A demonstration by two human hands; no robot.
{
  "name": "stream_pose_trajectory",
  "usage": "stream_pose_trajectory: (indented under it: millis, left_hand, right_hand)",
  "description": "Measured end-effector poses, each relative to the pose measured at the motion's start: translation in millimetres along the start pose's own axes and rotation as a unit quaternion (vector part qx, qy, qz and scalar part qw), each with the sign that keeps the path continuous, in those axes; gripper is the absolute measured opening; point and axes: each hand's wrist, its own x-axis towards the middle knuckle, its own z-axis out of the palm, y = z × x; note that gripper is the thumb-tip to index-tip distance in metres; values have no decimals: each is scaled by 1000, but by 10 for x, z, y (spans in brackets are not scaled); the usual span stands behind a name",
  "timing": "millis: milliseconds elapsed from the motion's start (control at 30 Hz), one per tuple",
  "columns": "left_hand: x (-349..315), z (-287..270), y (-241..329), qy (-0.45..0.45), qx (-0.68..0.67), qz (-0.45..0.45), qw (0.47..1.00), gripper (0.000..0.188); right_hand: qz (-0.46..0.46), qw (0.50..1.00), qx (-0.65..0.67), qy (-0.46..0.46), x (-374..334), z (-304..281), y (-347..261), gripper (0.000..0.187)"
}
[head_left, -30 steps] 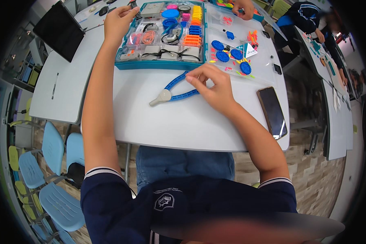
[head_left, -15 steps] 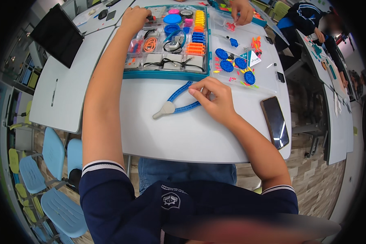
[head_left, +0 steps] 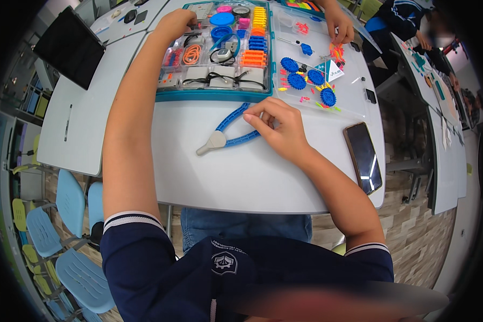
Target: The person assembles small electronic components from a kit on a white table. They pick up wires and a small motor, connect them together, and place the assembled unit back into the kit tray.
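- Clock directions below: 12 points away from the seated worker, as I view the counter (head_left: 241, 182).
- V-shaped tool (head_left: 217, 140), blue arms on a grey hub, lies flat on the counter near its middle. Nose points to 8 o'clock; arms spread toward 1 and nearly 3.
- Right hand (head_left: 278, 126) at 2 o'clock from the hub, by the arm ends. Fingers curled, thumb brought toward the forefinger; it covers part of the lower arm. I cannot tell whether they grasp it or anything small.
- Left hand (head_left: 175, 26) stretched to the 10 o'clock corner of the parts box (head_left: 214, 96). Fingers bent down over the edge; fingertips unclear, so grip cannot be told.
- Parts box, teal-rimmed, at 12 o'clock from the tool. Inside: orange cord (head_left: 192, 53) at 9 o'clock, black cable (head_left: 220, 79) at 6.
- Clear tray (head_left: 348, 103) at 3 o'clock from the box, carrying blue gears (head_left: 297, 81) and a white card (head_left: 335, 71).
- Another person's hand (head_left: 339, 26) comes in from 12 o'clock, fingers at the pink and orange bits (head_left: 336, 52).
- Phone (head_left: 364, 161) on the counter, toward 4 o'clock from the right hand.
- Dark screen (head_left: 70, 48) at 10 o'clock from the tool, well apart.
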Motion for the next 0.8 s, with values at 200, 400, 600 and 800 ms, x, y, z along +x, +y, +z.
stream_pose_trajectory:
  millis: [200,400,600,800]
  left_hand:
    - [-133,1,-76,82,-66,13,994,23]
    - [-283,-51,15,117,-75,-36,990,29]
    - [-444,-4,99,98,-41,-5,994,52]
    - [-479,-107,208,47,3,-1,999,66]
  right_hand:
    - [0,1000,2,5,-1,15,9,7]
    - [5,1000,-4,2,4,7,3,7]
    - [9,1000,-2,0,-5,13,-9,7]
    - [17,1000,0,-1,-1,24,-11,8]
